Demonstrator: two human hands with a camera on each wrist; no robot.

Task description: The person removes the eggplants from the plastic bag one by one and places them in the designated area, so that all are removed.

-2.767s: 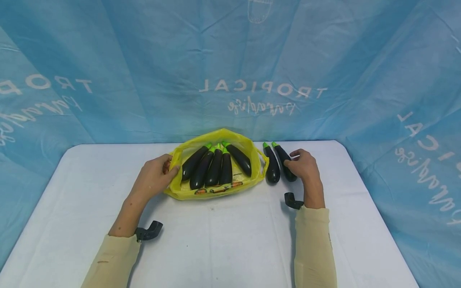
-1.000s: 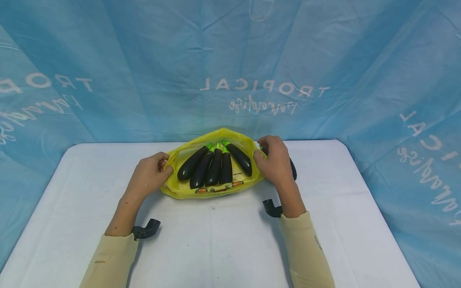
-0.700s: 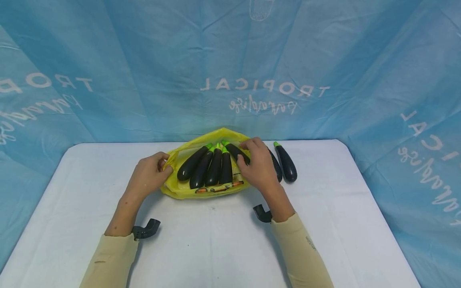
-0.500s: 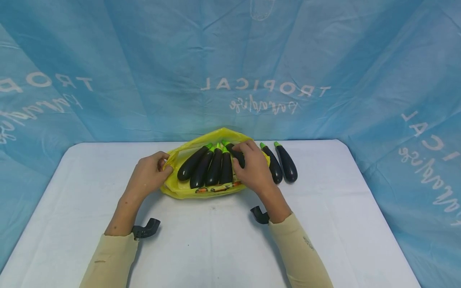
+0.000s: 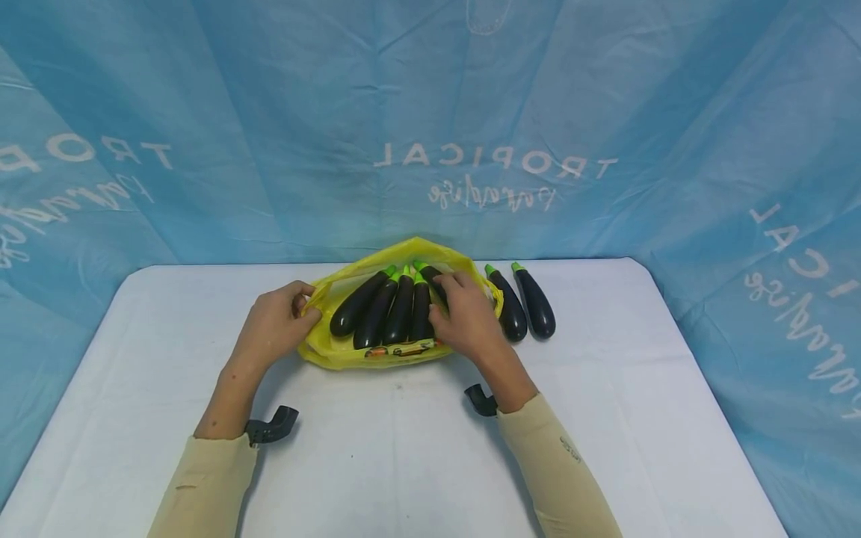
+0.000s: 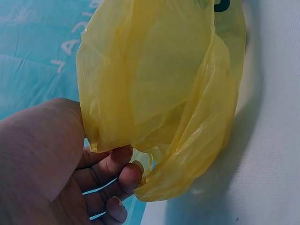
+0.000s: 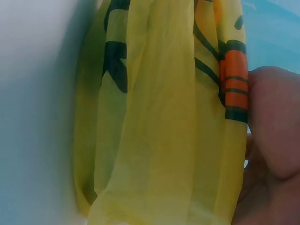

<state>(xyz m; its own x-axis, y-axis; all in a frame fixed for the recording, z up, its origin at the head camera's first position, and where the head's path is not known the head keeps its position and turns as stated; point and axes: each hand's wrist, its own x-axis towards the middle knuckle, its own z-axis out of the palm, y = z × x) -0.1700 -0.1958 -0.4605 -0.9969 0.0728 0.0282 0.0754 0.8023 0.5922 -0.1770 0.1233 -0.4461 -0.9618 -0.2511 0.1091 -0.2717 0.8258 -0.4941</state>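
Note:
A yellow plastic bag (image 5: 346, 359) lies mouth up with several dark eggplants (image 5: 369, 317) with green tops inside. My left hand (image 5: 274, 321) pinches the bag's left edge; in the left wrist view this hand (image 6: 47, 164) has its fingers curled at the yellow plastic (image 6: 150, 70). Reaching over the bag's right side, my right hand (image 5: 472, 317) grips the rightmost eggplant (image 5: 433, 278) inside, covering its lower part. The printed bag wall (image 7: 159, 117) hides the fingertips of the right hand (image 7: 276, 140) in the right wrist view.
Two more eggplants, one nearer the bag (image 5: 508, 308) and one farther right (image 5: 536, 305), lie on the white-covered table (image 5: 397, 463). A blue printed curtain (image 5: 289, 149) hangs behind and beside the table. A dark curved device is on each wrist.
My right hand has moved left from the eggplants outside to the one inside the bag and taken hold of it. That eggplant has shifted left. The left hand still holds the bag's edge.

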